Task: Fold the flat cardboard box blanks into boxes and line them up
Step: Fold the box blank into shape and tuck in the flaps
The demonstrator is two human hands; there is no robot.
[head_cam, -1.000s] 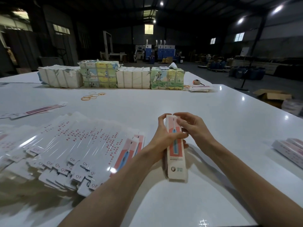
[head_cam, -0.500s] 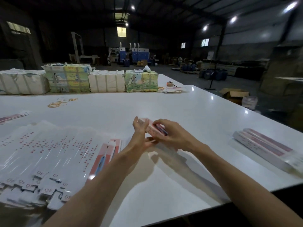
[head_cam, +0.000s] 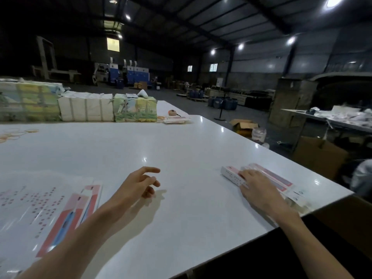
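The right grip rests flat-fingered on the folded box; the left grip hovers over the tabletop, loosely curled, empty.

The white table is smooth and glossy, with bright glints. The flat blanks and folded boxes are shiny printed card.

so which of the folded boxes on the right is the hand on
The leftmost folded box, white side with red print up, under the right hand. The other boxes beside it show pink faces.
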